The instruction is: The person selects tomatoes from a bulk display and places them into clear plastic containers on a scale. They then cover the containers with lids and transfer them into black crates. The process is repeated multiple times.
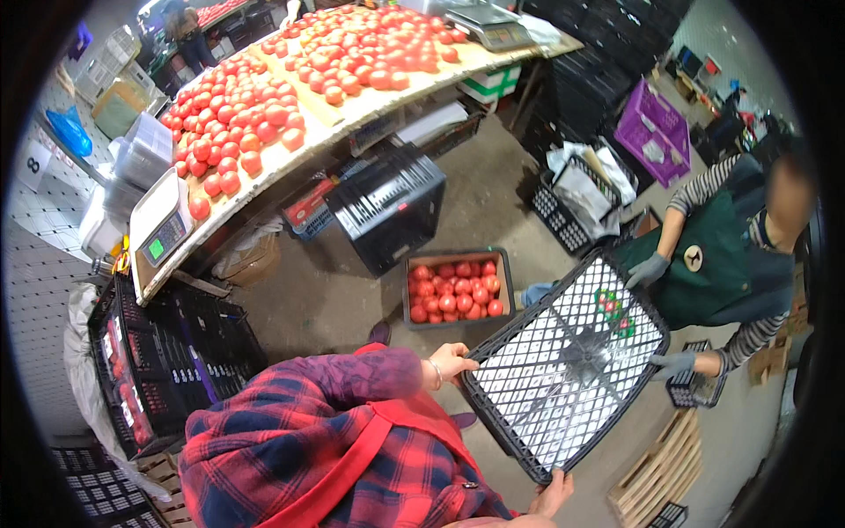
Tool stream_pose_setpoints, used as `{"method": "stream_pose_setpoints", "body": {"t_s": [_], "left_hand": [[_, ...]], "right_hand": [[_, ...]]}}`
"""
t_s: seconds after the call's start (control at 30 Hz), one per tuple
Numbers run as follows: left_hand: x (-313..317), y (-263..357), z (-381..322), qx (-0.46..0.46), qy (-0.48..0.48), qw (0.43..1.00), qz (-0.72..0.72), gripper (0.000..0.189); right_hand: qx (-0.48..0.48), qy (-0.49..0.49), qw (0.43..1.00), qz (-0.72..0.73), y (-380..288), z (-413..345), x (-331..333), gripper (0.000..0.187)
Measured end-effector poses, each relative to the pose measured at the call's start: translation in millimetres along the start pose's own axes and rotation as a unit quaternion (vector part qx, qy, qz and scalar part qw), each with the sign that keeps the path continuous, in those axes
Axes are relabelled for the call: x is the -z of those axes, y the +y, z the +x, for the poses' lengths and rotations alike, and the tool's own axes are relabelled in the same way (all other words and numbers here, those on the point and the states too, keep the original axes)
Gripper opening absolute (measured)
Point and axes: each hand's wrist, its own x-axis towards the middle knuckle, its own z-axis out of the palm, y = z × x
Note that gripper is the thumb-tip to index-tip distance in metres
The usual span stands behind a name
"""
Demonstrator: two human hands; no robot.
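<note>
Between me and a co-worker in a green apron is a large black plastic lattice crate. White shows through its mesh, with a small red and green patch near the co-worker's end. My left hand grips the crate's near left corner. My right hand holds the near right corner, its fingers partly hidden by the rim. The co-worker's two grey-gloved hands are on the far end. On the floor beyond my left hand stands a crate of tomatoes.
Many tomatoes lie on a long table with scales at its near end. A black crate stands before it. Stacked crates are at the left, a wooden pallet at the lower right, a purple crate behind.
</note>
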Motion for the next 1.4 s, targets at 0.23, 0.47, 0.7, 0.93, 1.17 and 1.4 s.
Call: {"method": "stream_pose_setpoints", "body": {"t_s": [0.23, 0.47, 0.7, 0.93, 1.17, 1.4], "left_hand": [[133, 87, -59, -0.031, 0.073, 0.996, 0.051, 0.032], [276, 161, -71, -0.113, 0.182, 0.977, 0.016, 0.026], [415, 230, -67, -0.115, 0.197, 0.973, 0.040, 0.019], [517, 307, -31, -0.149, 0.190, 0.917, 0.317, 0.035], [564, 318, -5, -0.087, 0.110, 0.931, 0.338, 0.044], [575, 334, -23, 0.030, 0.023, 0.939, 0.342, 0.054]], "right_hand": [[-0.033, -0.073, 0.997, -0.022, -66, -88, -118, 0.009], [-0.003, -0.260, 0.965, 0.017, -91, -91, -284, 0.012], [0.001, -0.296, 0.955, 0.029, -108, -133, -436, 0.011], [-0.108, -0.260, 0.957, 0.070, -82, -169, -547, 0.012], [-0.119, -0.299, 0.943, 0.091, -87, -178, -561, 0.014], [-0.014, -0.272, 0.958, -0.085, -80, -163, -563, 0.024]]}}
